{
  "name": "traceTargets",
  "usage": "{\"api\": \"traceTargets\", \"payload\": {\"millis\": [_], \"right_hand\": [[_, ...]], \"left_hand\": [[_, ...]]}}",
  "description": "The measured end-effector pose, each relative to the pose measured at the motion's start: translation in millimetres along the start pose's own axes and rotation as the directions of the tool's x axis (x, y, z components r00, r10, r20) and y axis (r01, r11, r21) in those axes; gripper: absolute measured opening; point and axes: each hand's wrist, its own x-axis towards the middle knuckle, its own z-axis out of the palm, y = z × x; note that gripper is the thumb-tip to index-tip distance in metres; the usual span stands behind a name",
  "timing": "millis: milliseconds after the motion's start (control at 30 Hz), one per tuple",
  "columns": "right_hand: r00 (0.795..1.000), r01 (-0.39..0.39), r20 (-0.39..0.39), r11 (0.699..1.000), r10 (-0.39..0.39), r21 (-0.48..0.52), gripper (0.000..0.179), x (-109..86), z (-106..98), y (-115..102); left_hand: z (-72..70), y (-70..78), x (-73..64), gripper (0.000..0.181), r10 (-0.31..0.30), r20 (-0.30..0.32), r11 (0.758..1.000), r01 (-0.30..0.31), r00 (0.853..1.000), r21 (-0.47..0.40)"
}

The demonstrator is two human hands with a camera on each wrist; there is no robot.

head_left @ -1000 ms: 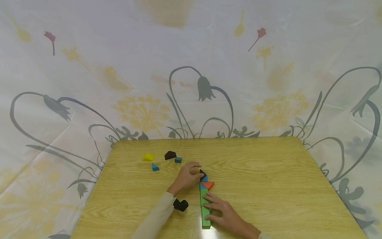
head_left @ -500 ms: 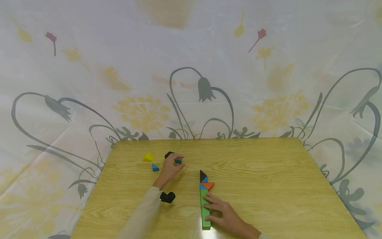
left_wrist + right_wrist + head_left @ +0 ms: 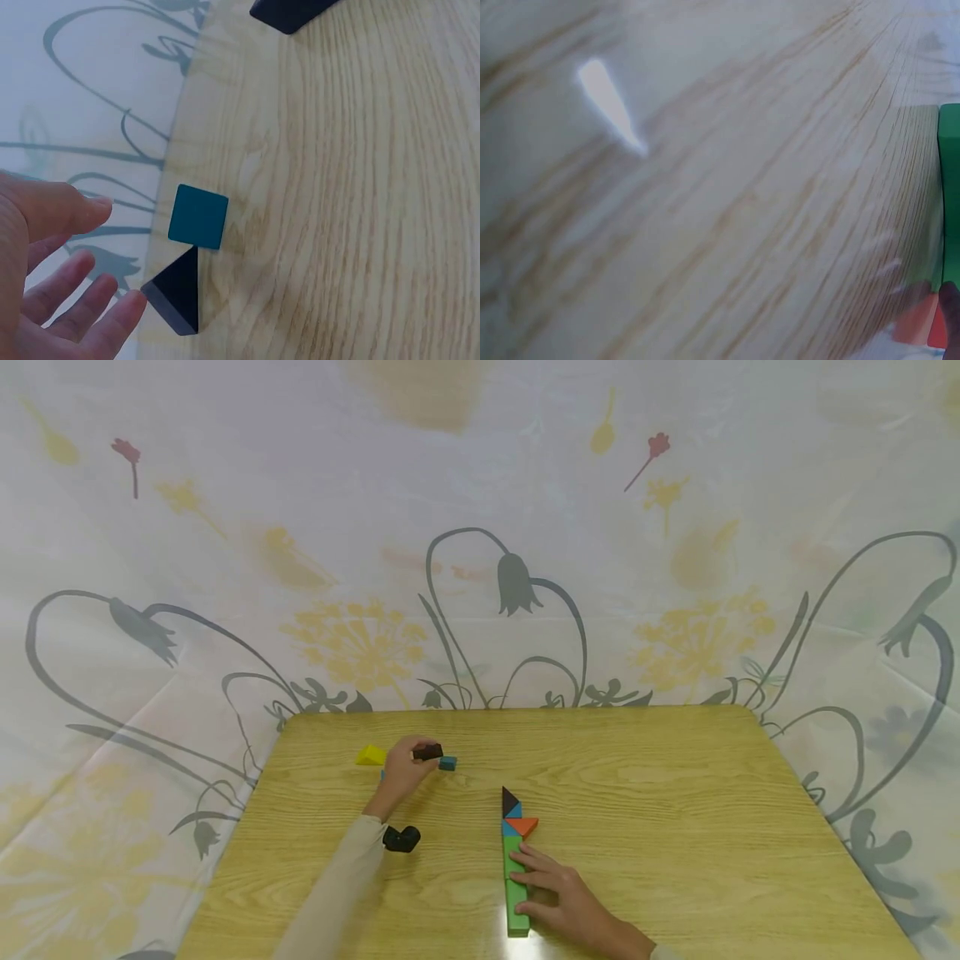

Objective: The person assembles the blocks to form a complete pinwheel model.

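My left hand [image 3: 405, 768] is over the table's left part, beside a dark block [image 3: 430, 751]. In the left wrist view the thumb and fingers stand apart, with a fingertip at the edge of that dark triangular block [image 3: 182, 294]. A teal block [image 3: 447, 763] lies against or very near it. My right hand [image 3: 566, 893] rests its fingertips on the green blocks [image 3: 516, 914] of a row. Further up the row come blue pieces [image 3: 511, 828], an orange-red triangle [image 3: 527, 825] and a dark triangle [image 3: 509, 802]. The right wrist view catches a green block [image 3: 952, 195] at its edge.
A yellow block [image 3: 370, 755] lies left of my left hand, and a blue triangle [image 3: 383, 774] is mostly hidden behind it. The black wrist camera [image 3: 402, 839] sits at my left wrist. A flower-patterned cloth [image 3: 480, 610] hangs behind the wooden table [image 3: 637, 760].
My left hand has moved left and away from the row's dark triangle, passing the teal block, to the dark block. My right hand has stayed on the green blocks.
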Motion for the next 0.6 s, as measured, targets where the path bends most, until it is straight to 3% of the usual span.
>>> {"api": "traceTargets", "payload": {"millis": [400,600], "right_hand": [[1.0,-0.002,-0.006,1.0,0.002,-0.005,0.041,1.2,0,-2],[1.0,0.016,-0.024,1.0,-0.016,-0.008,0.04,9.5,-9,-21]], "left_hand": [[-10.2,-5.6,14.2,0.035,-0.083,0.016,0.997,0.083,0.996,0.009],[-12.7,-3.5,21.4,0.037,-0.137,0.053,0.991,0.136,0.989,0.016]]}}
